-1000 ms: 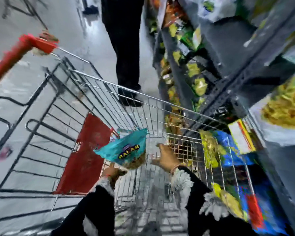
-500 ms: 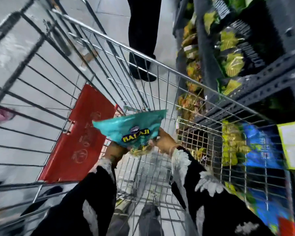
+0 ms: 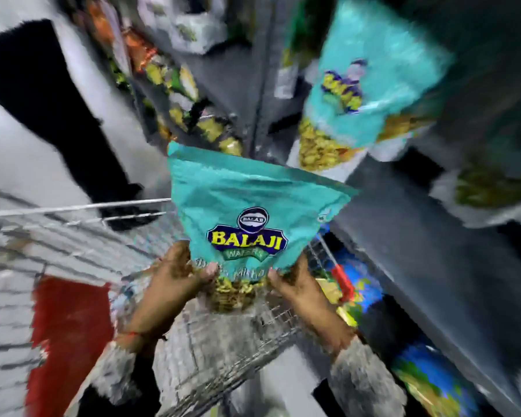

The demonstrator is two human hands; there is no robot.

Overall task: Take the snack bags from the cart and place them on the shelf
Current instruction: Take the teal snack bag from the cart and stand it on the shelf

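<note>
I've lifted the teal snack bag (image 3: 247, 215) above the cart (image 3: 73, 207), both hands' fingers (image 3: 206, 270) pinching its bottom; next, onto the shelf (image 3: 433, 266) at right.

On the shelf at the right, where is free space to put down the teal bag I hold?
The bare grey shelf board, just below the matching teal bag on the shelf and right of the held teal bag, looks free. Further along, the yellow and green packets crowd the shelves. Motion blur hides details.

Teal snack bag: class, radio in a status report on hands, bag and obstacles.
Left hand and right hand grip teal snack bag by its bottom edge. Bag above cart, facing shelf. Nothing blocking.
</note>
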